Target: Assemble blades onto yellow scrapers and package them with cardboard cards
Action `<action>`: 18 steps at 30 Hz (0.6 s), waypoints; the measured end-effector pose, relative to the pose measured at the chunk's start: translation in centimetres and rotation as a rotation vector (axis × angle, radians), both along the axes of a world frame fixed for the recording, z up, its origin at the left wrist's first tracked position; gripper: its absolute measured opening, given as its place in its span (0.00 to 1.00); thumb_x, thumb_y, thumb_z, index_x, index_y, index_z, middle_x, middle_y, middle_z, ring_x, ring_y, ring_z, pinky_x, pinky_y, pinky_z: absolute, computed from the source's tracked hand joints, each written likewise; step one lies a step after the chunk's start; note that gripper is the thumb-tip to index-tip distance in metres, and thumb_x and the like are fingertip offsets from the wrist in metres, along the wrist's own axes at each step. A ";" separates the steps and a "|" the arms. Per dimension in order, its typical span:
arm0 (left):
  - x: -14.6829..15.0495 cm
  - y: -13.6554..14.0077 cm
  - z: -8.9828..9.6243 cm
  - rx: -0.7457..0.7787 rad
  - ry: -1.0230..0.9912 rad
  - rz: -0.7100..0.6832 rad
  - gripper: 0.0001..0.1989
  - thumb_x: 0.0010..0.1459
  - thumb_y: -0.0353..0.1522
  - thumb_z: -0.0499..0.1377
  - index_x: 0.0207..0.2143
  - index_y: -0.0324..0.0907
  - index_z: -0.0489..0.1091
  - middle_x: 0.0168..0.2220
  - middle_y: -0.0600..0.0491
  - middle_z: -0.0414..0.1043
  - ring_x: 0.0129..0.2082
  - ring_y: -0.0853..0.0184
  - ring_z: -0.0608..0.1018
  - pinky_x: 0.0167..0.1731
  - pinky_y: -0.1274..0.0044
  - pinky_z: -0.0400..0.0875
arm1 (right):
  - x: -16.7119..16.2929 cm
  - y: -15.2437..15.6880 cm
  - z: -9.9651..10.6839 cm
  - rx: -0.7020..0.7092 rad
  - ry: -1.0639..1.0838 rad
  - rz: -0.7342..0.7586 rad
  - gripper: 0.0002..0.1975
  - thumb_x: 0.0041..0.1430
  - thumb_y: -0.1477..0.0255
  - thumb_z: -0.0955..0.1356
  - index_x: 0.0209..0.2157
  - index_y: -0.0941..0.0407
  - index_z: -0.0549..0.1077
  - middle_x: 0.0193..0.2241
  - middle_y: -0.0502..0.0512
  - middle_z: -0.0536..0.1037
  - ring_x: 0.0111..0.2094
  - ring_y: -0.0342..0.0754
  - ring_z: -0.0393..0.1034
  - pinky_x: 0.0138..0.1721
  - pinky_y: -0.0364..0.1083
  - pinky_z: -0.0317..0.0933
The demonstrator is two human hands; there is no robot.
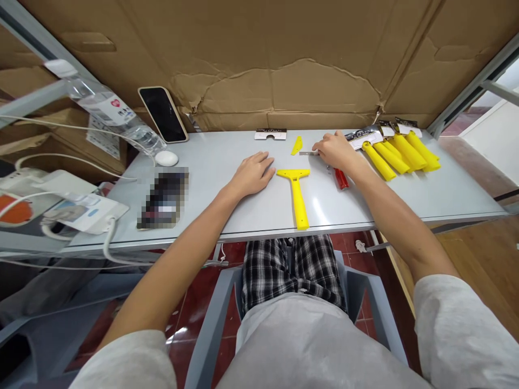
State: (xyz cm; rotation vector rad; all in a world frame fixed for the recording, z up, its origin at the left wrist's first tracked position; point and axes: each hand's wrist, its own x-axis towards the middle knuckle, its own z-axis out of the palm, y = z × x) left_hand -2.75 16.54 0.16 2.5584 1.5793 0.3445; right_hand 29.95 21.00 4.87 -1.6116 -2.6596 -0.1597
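My left hand (253, 173) lies flat on the grey table with its fingers stretched out, holding nothing. Just right of it rests a yellow scraper handle (299, 200), its wide head toward the back. My right hand (335, 149) is closed, its fingertips at the right end of a thin metal blade (308, 153) low over the table. A small yellow plastic piece (297, 145) lies left of the blade. Below my right wrist is a red-handled screwdriver (341, 179), its shaft partly hidden by the hand.
Several yellow scrapers (409, 152) with card labels lie at the right. A white card (270, 134) is at the back edge, against cardboard (284, 65). To the left are a phone (163, 114), a water bottle (117, 113), a blurred-out item (163, 198) and a power strip with cables (87, 210).
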 end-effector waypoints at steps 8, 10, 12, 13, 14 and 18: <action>0.0 0.0 -0.1 0.011 0.006 -0.023 0.34 0.80 0.43 0.48 0.77 0.33 0.70 0.82 0.35 0.61 0.84 0.45 0.63 0.82 0.55 0.56 | 4.3 -1.9 1.0 0.005 0.211 -0.335 0.26 0.72 0.53 0.70 0.60 0.55 0.84 0.53 0.67 0.84 0.55 0.62 0.77 0.59 0.59 0.70; 0.0 0.1 -0.2 0.014 -0.001 -0.028 0.34 0.80 0.43 0.49 0.77 0.32 0.70 0.82 0.34 0.61 0.84 0.44 0.63 0.82 0.55 0.56 | 5.2 -3.1 0.9 -0.066 0.216 -0.374 0.28 0.68 0.51 0.74 0.61 0.53 0.84 0.50 0.65 0.85 0.55 0.62 0.78 0.61 0.59 0.72; -0.1 0.2 -0.4 0.017 -0.012 -0.032 0.34 0.79 0.43 0.50 0.76 0.32 0.71 0.82 0.34 0.61 0.84 0.43 0.63 0.82 0.54 0.56 | 5.8 -3.9 0.6 -0.117 0.243 -0.325 0.27 0.67 0.54 0.75 0.61 0.53 0.83 0.46 0.62 0.86 0.56 0.61 0.78 0.64 0.58 0.71; -0.2 0.3 -0.5 0.018 -0.016 -0.034 0.34 0.79 0.43 0.50 0.76 0.33 0.71 0.82 0.34 0.61 0.84 0.43 0.63 0.82 0.53 0.56 | 5.9 -4.1 0.5 -0.125 0.265 -0.299 0.26 0.67 0.57 0.75 0.62 0.54 0.83 0.45 0.61 0.86 0.56 0.60 0.79 0.65 0.58 0.71; -0.2 0.4 -0.6 0.018 -0.021 -0.037 0.34 0.79 0.43 0.50 0.76 0.33 0.71 0.82 0.34 0.62 0.84 0.43 0.63 0.82 0.53 0.56 | 6.0 -4.2 0.4 -0.124 0.289 -0.279 0.25 0.68 0.60 0.74 0.62 0.54 0.83 0.44 0.60 0.87 0.55 0.60 0.79 0.66 0.57 0.71; -0.3 0.5 -0.8 0.020 -0.039 -0.040 0.33 0.79 0.44 0.50 0.76 0.37 0.71 0.82 0.37 0.63 0.84 0.45 0.63 0.82 0.54 0.56 | 6.1 -3.3 0.3 -0.110 0.316 -0.260 0.22 0.68 0.73 0.68 0.59 0.57 0.86 0.46 0.60 0.87 0.53 0.57 0.80 0.65 0.54 0.71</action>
